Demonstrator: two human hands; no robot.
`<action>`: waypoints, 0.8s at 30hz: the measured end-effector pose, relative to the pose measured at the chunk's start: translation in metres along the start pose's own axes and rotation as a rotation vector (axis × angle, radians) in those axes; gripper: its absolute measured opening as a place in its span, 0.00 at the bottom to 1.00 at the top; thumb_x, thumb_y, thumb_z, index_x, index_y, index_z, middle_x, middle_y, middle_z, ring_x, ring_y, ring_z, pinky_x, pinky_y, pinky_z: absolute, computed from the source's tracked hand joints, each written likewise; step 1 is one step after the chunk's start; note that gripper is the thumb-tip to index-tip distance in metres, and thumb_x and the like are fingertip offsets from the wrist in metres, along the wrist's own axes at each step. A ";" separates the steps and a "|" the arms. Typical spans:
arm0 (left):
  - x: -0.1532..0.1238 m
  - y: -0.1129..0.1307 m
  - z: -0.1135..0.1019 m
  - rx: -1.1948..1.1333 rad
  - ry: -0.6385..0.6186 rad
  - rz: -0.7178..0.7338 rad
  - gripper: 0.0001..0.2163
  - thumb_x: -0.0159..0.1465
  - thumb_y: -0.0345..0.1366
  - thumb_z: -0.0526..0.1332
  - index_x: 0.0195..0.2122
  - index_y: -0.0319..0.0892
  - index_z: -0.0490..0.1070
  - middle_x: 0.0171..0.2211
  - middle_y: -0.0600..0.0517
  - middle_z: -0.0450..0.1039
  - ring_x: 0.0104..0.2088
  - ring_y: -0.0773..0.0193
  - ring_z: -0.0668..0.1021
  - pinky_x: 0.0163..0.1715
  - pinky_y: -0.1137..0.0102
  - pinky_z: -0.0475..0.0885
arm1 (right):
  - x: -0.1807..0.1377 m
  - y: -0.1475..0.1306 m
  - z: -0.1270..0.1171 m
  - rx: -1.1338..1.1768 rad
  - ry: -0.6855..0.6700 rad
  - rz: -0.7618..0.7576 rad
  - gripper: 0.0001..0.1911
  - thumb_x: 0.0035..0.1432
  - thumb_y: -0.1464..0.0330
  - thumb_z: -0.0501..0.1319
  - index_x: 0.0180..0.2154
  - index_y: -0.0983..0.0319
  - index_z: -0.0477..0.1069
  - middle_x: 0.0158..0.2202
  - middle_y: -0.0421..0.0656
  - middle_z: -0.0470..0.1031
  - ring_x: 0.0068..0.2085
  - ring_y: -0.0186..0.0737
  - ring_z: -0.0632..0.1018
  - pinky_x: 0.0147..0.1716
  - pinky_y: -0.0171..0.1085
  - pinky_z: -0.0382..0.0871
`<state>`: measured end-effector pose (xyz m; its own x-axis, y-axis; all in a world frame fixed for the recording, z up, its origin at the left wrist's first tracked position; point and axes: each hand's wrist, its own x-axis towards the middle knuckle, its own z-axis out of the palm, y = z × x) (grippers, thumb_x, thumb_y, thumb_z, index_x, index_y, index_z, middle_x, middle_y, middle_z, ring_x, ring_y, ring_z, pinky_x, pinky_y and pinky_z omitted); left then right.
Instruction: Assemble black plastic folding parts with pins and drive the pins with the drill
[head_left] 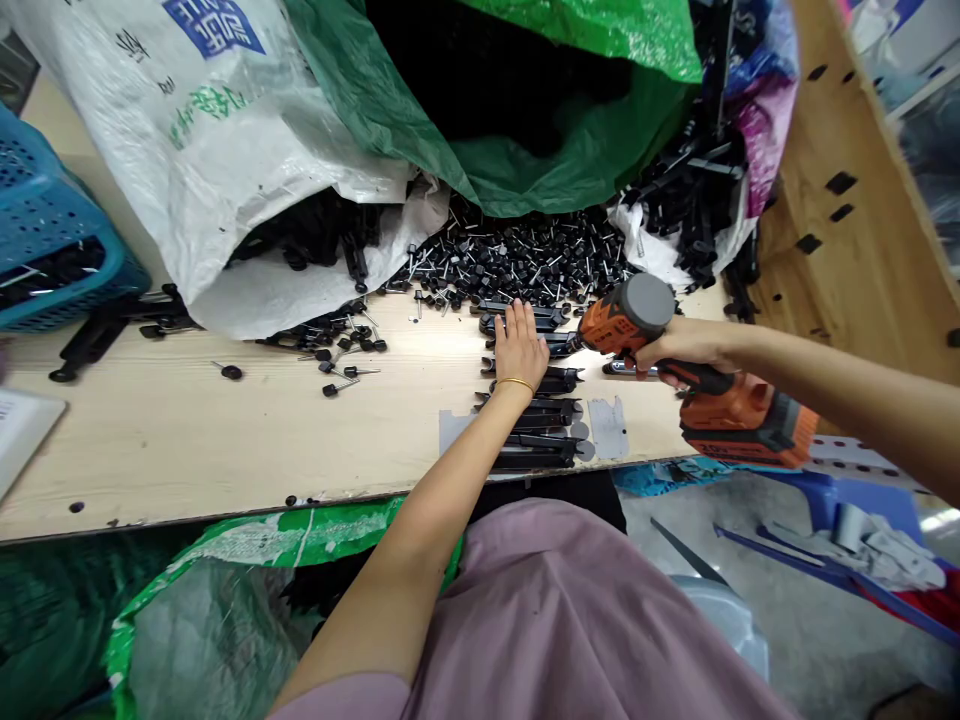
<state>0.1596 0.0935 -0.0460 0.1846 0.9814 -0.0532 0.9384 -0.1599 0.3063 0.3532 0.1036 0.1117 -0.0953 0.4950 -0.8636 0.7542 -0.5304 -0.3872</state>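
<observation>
My left hand (520,345) lies flat with fingers stretched forward, resting on the row of black plastic parts (536,440) that are lined up one behind another on the table. In my right hand (686,348) is an orange and black cordless drill (626,312), its handle wrapped by my fingers. The drill's tip points left and meets the right end of one black part, just beside my left hand; whether it touches a screw there I cannot tell. Below the drill lies a dark metallic rod-like piece (628,368), partly behind my fingers.
A heap of black-headed screws (517,255) lies at the back. Behind it stand a green bag (420,130) and a white sack (247,130) spilling black parts. A blue basket (52,210) is at the left, a wooden panel (840,240) at the right. Loose screws (341,385) lie left.
</observation>
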 end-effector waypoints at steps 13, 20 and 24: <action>-0.008 0.000 -0.008 0.007 0.014 0.097 0.29 0.65 0.37 0.45 0.64 0.25 0.45 0.66 0.38 0.41 0.66 0.52 0.47 0.65 0.59 0.37 | -0.011 0.013 0.015 0.008 0.062 -0.079 0.11 0.39 0.71 0.65 0.29 0.63 0.67 0.18 0.38 0.65 0.16 0.31 0.66 0.13 0.30 0.60; -0.043 0.001 -0.002 -0.021 0.011 0.182 0.28 0.66 0.38 0.45 0.64 0.28 0.45 0.67 0.41 0.40 0.67 0.55 0.45 0.65 0.58 0.37 | -0.035 0.030 0.041 0.087 -0.059 -0.055 0.16 0.40 0.71 0.64 0.36 0.63 0.68 0.25 0.41 0.72 0.15 0.29 0.68 0.12 0.30 0.61; -0.044 0.001 0.000 -0.025 0.007 0.180 0.28 0.66 0.38 0.45 0.64 0.27 0.45 0.67 0.41 0.40 0.67 0.55 0.44 0.65 0.58 0.37 | -0.023 0.032 0.046 -0.036 -0.015 -0.068 0.09 0.39 0.71 0.64 0.28 0.65 0.67 0.18 0.39 0.67 0.15 0.31 0.67 0.11 0.30 0.59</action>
<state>0.1528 0.0505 -0.0429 0.3465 0.9380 0.0114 0.8830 -0.3303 0.3335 0.3498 0.0434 0.1046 -0.1568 0.5187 -0.8404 0.7686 -0.4703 -0.4337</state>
